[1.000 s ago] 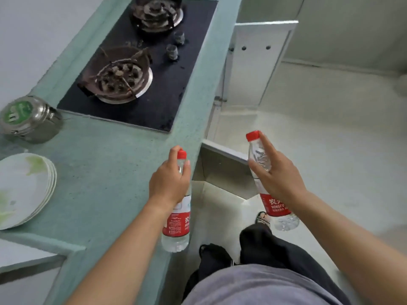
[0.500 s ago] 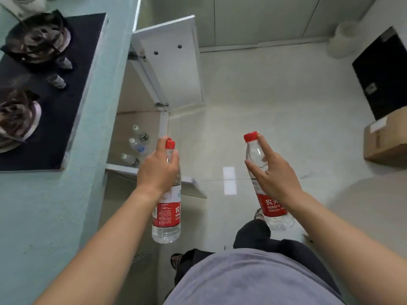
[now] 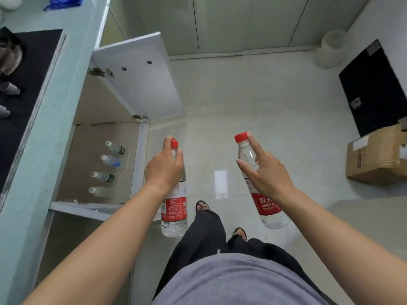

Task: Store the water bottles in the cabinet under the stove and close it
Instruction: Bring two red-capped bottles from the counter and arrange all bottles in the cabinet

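My left hand (image 3: 164,169) grips a clear red-capped, red-labelled water bottle (image 3: 175,213) by its neck, hanging upright beside the open cabinet. My right hand (image 3: 263,173) grips a second such bottle (image 3: 267,209) by its upper part, held over the floor tiles. The cabinet under the stove (image 3: 103,137) stands open, its far white door (image 3: 141,73) swung out and a near door (image 3: 88,210) open too. Several small water bottles (image 3: 110,160) stand in a row on the cabinet floor. Both held bottles are outside the cabinet.
The green counter (image 3: 55,89) with the black stove top (image 3: 24,89) runs along the left. A cardboard box (image 3: 374,157) and a black panel (image 3: 374,89) stand at the right wall, a white bin (image 3: 332,49) in the far corner. My sandalled feet (image 3: 203,205) stand below on pale floor tiles.
I have turned and stepped back from the counter; the view swung right, showing the open cabinet's inside and the floor. Both hands keep hold of their bottles.
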Demonstrator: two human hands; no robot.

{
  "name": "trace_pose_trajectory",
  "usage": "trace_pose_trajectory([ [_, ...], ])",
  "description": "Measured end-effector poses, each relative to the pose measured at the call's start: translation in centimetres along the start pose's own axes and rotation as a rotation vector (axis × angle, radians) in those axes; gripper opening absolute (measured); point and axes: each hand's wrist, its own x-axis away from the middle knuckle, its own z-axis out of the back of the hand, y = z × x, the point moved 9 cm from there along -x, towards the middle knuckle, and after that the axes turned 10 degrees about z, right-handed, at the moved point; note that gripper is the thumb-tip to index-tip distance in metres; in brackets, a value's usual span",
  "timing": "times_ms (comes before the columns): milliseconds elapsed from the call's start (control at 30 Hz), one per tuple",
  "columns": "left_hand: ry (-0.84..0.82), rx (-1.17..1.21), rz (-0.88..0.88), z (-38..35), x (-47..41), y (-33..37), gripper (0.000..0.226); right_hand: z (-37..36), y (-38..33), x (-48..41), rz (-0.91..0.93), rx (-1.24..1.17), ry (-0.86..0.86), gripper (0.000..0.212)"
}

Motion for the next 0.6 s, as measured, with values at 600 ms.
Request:
trace_pose_trajectory([
  [600,0.188,0.203,0.377,9.0,-24.2,-12.1,0.036,-7.0,-18.1,-33.1,0.401,0.022,-0.329,0.069],
])
